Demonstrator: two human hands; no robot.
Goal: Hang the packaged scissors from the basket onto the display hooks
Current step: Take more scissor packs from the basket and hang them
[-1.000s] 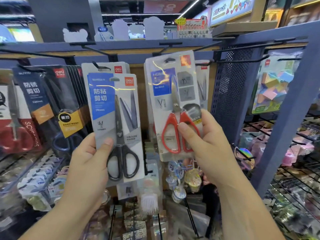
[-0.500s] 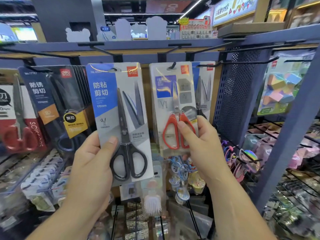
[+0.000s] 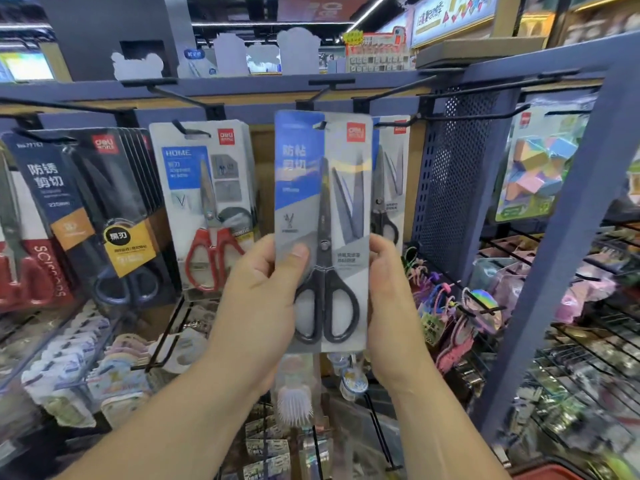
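A blue-and-grey pack of black-handled scissors (image 3: pixel 323 216) is held upright in front of the display. My left hand (image 3: pixel 258 299) grips its left edge, thumb on the front. My right hand (image 3: pixel 388 292) holds its right edge. The pack's hang hole sits at the tip of a black display hook (image 3: pixel 322 95). Behind it hang more black-handled packs (image 3: pixel 389 181). A pack of red-handled scissors (image 3: pixel 207 206) hangs on the hook to the left. The basket shows only as a red rim (image 3: pixel 554 474) at the bottom right.
Dark packs of scissors (image 3: pixel 93 216) fill the left hooks. A blue perforated panel (image 3: pixel 450 188) and blue frame post (image 3: pixel 568 237) stand right. Wire racks of small goods (image 3: pixel 571 341) lie at the lower right, and stickers and trinkets below.
My right hand let go of the red-handled pack, which now hangs on its hook. The black-handled pack moved right and up to another hook. Both hands now hold it.
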